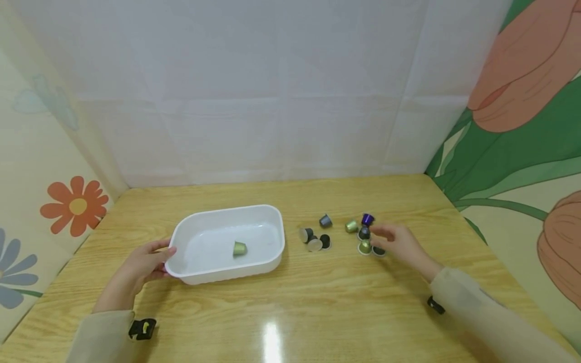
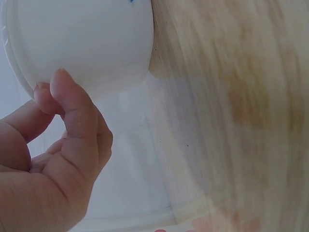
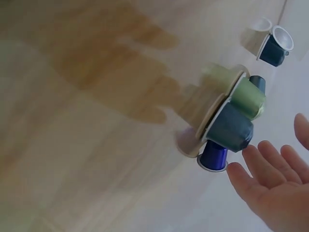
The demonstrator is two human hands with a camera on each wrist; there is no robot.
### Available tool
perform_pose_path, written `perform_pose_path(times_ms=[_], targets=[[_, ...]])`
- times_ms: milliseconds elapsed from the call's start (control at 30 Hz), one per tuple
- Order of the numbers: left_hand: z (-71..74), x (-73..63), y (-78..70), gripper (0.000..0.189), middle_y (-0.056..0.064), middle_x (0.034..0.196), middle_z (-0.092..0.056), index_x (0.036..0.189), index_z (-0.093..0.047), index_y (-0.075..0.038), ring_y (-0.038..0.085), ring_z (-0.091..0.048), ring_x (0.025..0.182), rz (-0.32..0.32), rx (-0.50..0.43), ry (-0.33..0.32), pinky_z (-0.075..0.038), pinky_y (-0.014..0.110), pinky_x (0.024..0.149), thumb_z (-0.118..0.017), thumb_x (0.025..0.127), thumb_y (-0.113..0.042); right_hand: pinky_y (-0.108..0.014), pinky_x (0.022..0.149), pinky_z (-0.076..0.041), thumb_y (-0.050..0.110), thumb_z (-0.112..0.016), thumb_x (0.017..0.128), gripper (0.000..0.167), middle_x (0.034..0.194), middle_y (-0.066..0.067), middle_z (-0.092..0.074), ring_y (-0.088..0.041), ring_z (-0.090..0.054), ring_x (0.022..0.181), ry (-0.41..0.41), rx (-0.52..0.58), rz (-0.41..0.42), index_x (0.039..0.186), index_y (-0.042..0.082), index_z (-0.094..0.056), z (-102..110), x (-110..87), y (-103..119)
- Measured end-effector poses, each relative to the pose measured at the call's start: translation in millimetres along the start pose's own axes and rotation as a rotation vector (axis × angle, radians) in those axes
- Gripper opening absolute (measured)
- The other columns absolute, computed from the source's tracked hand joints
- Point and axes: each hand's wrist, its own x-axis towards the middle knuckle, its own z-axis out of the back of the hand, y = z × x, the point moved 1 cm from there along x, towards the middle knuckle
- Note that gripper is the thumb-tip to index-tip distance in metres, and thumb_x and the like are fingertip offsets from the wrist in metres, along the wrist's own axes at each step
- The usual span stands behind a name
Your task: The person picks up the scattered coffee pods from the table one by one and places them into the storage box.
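Note:
At the left end of a white tray (image 1: 254, 267), my left hand (image 1: 144, 262) pinches the rim between thumb and fingers. A light green coffee capsule (image 1: 239, 248) lies on its side in the tray. My right hand (image 1: 399, 246) hovers at the right-hand group of capsules, its fingers apart and holding nothing. In that group are a purple capsule (image 1: 367, 220), a green capsule (image 1: 365, 246), a dark blue-grey capsule (image 3: 231, 126) and others. In the right wrist view the fingertips (image 3: 248, 152) reach right up to the dark blue-grey one.
Between tray and right-hand group lies another cluster: a grey-blue capsule (image 1: 326, 221) and several black ones, including a black capsule (image 1: 325, 241) standing on its rim. All rest on a wooden table (image 1: 308, 307). A white cloth (image 1: 272, 101) hangs behind its back edge.

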Motion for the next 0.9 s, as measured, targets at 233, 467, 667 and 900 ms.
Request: perform_pose_path(times_ms=[233,467,667,900], targets=[[1.0,0.3,0.8,0.063,0.000,0.080,-0.062,0.146,-0.018,0.015,0.012,-0.060,0.067,0.002,-0.002,0.001,-0.055,0.027,0.064,-0.049,0.103,-0.020,-0.054,0.098,-0.042,0.001,-0.067,0.089,0.041,0.126,-0.031,-0.055,-0.047,-0.053,0.117,0.006,-0.020,0.002,0.124,-0.016,-0.055,0.5,-3.2,-6.4],[1.2,0.4,1.6,0.063,0.001,0.080,-0.062,0.145,-0.019,0.015,0.012,-0.060,0.067,0.000,-0.007,0.002,-0.056,0.028,0.064,-0.049,0.103,-0.019,-0.055,0.100,-0.040,0.003,-0.068,0.089,0.047,0.131,-0.033,-0.051,-0.049,-0.048,0.121,0.077,-0.063,-0.032,0.128,-0.017,-0.050,1.2,-4.4,-8.9],[1.5,0.4,1.8,0.063,0.001,0.081,-0.062,0.146,-0.018,0.015,0.013,-0.060,0.068,0.000,-0.002,0.001,-0.055,0.028,0.064,-0.049,0.103,-0.019,-0.056,0.102,-0.037,0.003,-0.070,0.087,0.051,0.131,-0.033,-0.050,-0.049,-0.048,0.121,0.117,-0.075,-0.068,0.128,-0.018,-0.048,0.8,-2.2,-12.3],[0.7,0.4,0.9,0.063,0.001,0.081,-0.062,0.146,-0.019,0.015,0.012,-0.060,0.068,0.005,-0.004,-0.001,-0.055,0.027,0.064,-0.049,0.103,-0.020,-0.055,0.098,-0.041,-0.001,-0.071,0.084,0.048,0.125,-0.035,-0.053,-0.049,-0.052,0.116,0.138,-0.104,-0.043,0.123,-0.021,-0.051,-0.7,-0.3,-16.7]])
